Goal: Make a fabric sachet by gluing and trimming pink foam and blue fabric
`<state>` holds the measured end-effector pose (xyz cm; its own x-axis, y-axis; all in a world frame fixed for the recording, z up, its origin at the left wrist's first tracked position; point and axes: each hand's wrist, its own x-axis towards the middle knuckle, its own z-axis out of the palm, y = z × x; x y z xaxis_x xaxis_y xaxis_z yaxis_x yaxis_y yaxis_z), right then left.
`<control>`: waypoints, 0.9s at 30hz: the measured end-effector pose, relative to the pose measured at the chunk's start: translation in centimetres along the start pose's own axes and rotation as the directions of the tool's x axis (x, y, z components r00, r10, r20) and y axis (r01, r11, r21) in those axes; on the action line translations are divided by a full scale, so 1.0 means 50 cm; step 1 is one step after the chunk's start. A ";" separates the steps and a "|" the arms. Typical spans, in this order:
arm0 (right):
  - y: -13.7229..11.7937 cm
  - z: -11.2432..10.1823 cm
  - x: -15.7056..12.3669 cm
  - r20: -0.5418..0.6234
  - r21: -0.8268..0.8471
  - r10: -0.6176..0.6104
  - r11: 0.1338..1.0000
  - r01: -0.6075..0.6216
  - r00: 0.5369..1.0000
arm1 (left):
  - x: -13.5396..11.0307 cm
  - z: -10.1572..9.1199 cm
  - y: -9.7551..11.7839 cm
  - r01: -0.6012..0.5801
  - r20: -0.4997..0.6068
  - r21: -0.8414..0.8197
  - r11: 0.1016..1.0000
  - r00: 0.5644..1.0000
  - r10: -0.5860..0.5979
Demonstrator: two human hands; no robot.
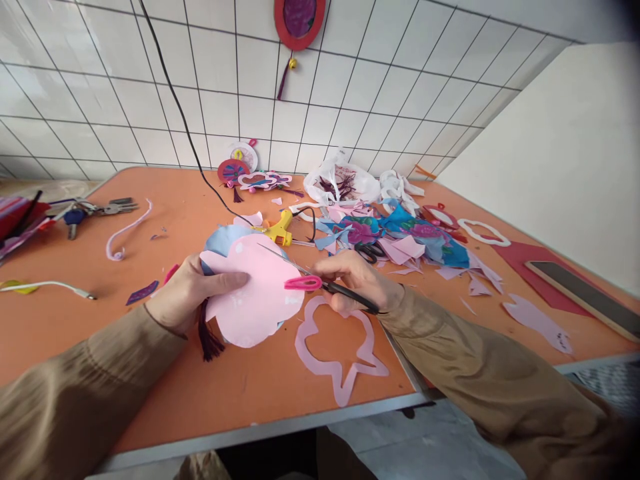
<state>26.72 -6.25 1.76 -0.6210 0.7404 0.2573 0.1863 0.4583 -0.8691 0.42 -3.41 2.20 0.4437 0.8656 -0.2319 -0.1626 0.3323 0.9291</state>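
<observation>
My left hand (pixel 183 293) is closed on a pink paper cutout (pixel 260 293), its thumb lying flat across the front. A blue layer (pixel 220 239) shows behind the cutout's upper edge, and a dark purple tassel (pixel 210 337) hangs below that hand. In my right hand (pixel 357 277) are scissors with black handles (pixel 350 295). Their thin blades lie across the upper right of the pink cutout. A bright pink loop (pixel 303 283) sticks out from the cutout's right edge, close to the scissors. Under my right hand, a pink paper outline frame (pixel 307 357) rests on the orange table (pixel 200 413).
Behind my hands sits a yellow glue gun (pixel 280 228) with a black cord. Paper and fabric scraps (pixel 400 233), a second pair of scissors (pixel 369 252) and a plastic bag (pixel 345 180) fill the back right. A phone (pixel 585 297) lies right; keys (pixel 117 205) lie left.
</observation>
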 end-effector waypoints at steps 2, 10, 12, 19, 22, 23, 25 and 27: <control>0.001 -0.001 0.001 -0.005 -0.031 -0.032 0.999 0.032 0.999 | -0.001 0.000 0.001 0.002 -0.003 -0.003 1.000 1.000 -0.002; -0.018 -0.005 0.001 0.010 -0.087 0.016 0.996 -0.015 1.000 | 0.000 0.000 0.001 -0.007 -0.013 -0.014 1.000 1.000 0.006; -0.024 -0.005 -0.001 0.013 -0.074 0.038 0.997 -0.037 0.999 | 0.001 0.000 0.000 -0.006 -0.013 -0.017 1.000 1.000 0.006; -0.024 0.001 -0.005 -0.022 0.034 0.086 0.996 -0.085 0.996 | -0.003 0.000 -0.001 0.000 -0.019 -0.027 1.000 1.000 0.000; -0.024 0.002 -0.005 -0.021 0.045 0.082 0.996 -0.081 0.996 | -0.005 0.006 -0.001 0.002 -0.029 -0.041 0.999 1.000 -0.003; -0.025 0.003 -0.005 -0.020 0.057 0.087 0.995 -0.086 0.996 | -0.006 0.008 -0.001 0.003 -0.032 -0.048 0.999 0.999 -0.004; -0.026 0.003 -0.006 -0.023 0.086 0.104 0.991 -0.101 0.994 | -0.008 0.013 0.000 0.006 -0.040 -0.057 0.998 0.999 -0.008; -0.028 0.003 -0.006 -0.027 0.089 0.113 0.990 -0.110 0.993 | -0.010 0.017 0.002 0.014 -0.044 -0.066 0.998 0.999 -0.016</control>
<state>26.53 -7.21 2.82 -0.5747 0.8007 0.1689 0.1853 0.3284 -0.9262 0.93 -4.11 2.63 0.4075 0.8756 -0.2595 -0.2140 0.3678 0.9049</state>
